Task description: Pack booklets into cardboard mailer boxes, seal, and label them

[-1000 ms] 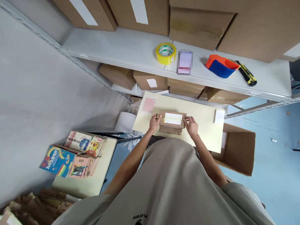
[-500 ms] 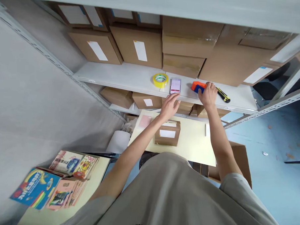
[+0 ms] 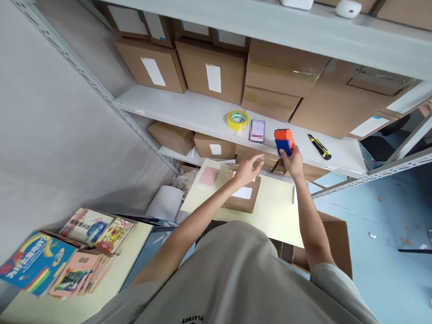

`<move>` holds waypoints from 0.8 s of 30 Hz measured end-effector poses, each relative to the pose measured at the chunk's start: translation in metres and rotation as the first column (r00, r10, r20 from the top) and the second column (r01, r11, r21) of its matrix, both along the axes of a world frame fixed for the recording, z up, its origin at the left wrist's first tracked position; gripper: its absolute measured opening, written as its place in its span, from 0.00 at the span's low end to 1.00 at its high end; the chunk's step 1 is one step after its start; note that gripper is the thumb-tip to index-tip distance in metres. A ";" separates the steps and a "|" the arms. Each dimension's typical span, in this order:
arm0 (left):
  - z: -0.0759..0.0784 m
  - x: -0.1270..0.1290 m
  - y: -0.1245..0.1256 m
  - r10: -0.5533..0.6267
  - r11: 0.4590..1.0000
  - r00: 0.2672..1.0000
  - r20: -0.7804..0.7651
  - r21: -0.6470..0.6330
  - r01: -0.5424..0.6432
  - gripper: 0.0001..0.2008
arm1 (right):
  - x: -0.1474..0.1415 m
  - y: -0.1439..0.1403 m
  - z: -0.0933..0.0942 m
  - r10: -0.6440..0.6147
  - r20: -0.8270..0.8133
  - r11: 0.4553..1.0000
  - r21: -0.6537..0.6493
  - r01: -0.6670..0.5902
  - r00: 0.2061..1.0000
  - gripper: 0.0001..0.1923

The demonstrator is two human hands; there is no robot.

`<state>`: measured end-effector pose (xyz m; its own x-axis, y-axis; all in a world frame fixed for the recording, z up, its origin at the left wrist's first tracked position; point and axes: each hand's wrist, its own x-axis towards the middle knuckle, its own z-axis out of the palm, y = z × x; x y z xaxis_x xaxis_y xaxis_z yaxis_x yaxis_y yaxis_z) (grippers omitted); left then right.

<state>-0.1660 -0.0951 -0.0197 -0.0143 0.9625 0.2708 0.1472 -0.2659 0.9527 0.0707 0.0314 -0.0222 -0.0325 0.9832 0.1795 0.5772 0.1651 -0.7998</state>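
Loose grey-beige short-sleeved T-shirt, small black printed logo on chest; forearms bare, no gloves.

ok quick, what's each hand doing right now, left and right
Left hand: open, fingers spread, holding nothing, above the small brown cardboard box.
Right hand: closed on the orange and blue plastic tape dispenser.

Covering part of the small box [image 3: 243, 197] on the table [image 3: 271, 212] with the left hand [image 3: 249, 167]. Hiding the tape dispenser's [image 3: 283, 140] lower end inside the right hand [image 3: 292, 160]. Blurring the phone [image 3: 257, 130] screen beyond reading.
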 end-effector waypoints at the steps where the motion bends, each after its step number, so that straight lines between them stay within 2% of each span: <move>1: -0.007 -0.001 -0.010 0.007 0.999 0.999 0.033 -0.035 -0.006 0.22 | -0.007 -0.021 -0.007 0.081 -0.126 0.996 -0.039 -0.086 0.989 0.37; 3: -0.022 -0.001 -0.030 0.031 0.998 0.996 0.085 -0.065 -0.025 0.22 | -0.023 -0.064 -0.021 0.219 -0.357 0.959 -0.096 -0.268 0.908 0.38; 5: -0.037 -0.002 -0.049 0.069 0.996 0.992 0.110 -0.069 -0.062 0.22 | -0.039 -0.102 -0.034 0.264 -0.464 0.925 -0.126 -0.357 0.846 0.37; 9: -0.067 -0.007 -0.076 0.157 0.984 0.983 0.095 -0.103 -0.147 0.25 | -0.061 -0.146 -0.058 0.256 -0.531 0.909 -0.153 -0.388 0.808 0.39; 14: -0.094 -0.013 -0.102 0.173 0.977 0.984 0.053 -0.140 -0.164 0.24 | -0.071 -0.172 -0.082 0.251 -0.502 0.909 -0.172 -0.380 0.828 0.42; 17: -0.097 -0.017 -0.116 0.174 0.974 0.985 0.010 -0.150 -0.171 0.17 | -0.074 -0.182 -0.086 0.249 -0.438 0.917 -0.182 -0.356 0.864 0.43; 20: -0.092 -0.024 -0.127 0.134 0.966 0.991 -0.004 -0.221 -0.131 0.12 | -0.073 -0.188 -0.085 0.303 -0.379 0.903 -0.180 -0.391 0.874 0.42; 24: -0.077 -0.045 -0.129 0.127 0.952 0.990 0.069 -0.289 -0.102 0.17 | -0.062 -0.189 -0.086 0.392 -0.251 0.881 -0.174 -0.440 0.885 0.40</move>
